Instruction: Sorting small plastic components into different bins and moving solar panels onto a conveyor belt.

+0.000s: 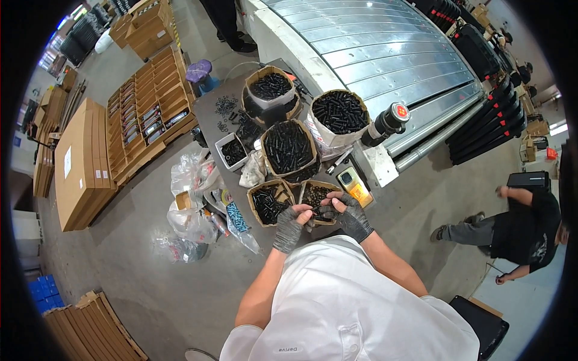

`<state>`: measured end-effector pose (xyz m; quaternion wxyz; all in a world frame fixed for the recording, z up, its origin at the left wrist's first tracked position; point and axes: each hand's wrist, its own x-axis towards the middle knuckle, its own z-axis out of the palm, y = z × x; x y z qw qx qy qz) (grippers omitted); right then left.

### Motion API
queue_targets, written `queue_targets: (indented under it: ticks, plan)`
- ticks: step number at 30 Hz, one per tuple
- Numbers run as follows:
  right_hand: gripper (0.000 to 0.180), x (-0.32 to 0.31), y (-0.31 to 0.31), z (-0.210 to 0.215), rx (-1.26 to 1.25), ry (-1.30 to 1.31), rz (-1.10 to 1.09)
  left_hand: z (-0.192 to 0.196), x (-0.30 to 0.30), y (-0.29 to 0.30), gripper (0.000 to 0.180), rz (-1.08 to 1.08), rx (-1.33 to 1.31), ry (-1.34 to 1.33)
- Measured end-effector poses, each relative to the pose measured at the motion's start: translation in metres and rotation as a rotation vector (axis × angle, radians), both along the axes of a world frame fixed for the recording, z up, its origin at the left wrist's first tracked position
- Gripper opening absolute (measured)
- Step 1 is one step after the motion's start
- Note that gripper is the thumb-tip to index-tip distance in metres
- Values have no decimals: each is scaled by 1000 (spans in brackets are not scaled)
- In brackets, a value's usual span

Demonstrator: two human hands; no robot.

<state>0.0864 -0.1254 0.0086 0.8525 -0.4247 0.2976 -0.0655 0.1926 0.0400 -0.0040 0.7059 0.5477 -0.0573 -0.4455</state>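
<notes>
Both hands wear dark grey fingerless gloves and meet over the two small cardboard boxes at the near edge of the table. My left hand is closed in a pinch, its thumb and forefinger tips bare. Opposite it, my right hand pinches too. Whatever lies between the fingertips is too small to make out. Below the left hand stands a box of black cylindrical parts. Partly hidden by the right hand is a box of small brownish ring-like parts. A larger box of black cylindrical parts stands just beyond.
More black parts fill a white-sided box and a far box. A small white tray and a yellow phone-like item lie nearby. A slatted metal conveyor extends behind. Another person walks at the right.
</notes>
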Motion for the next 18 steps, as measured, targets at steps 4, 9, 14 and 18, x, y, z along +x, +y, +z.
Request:
queue_targets:
  ticks: [4,9,14,18]
  plan:
    - [23,4,6,-2,-142,19,5,3,-3,-3,21,-30,13,-37]
    - [20,9,17,2,-304,46,66,-3,-5,-9,19,7,92,-300]
    - [20,10,17,1,-277,38,43,-1,-7,-10,17,7,117,-169]
    - [22,8,16,2,-251,-22,70,-5,-5,-9,17,27,127,-182]
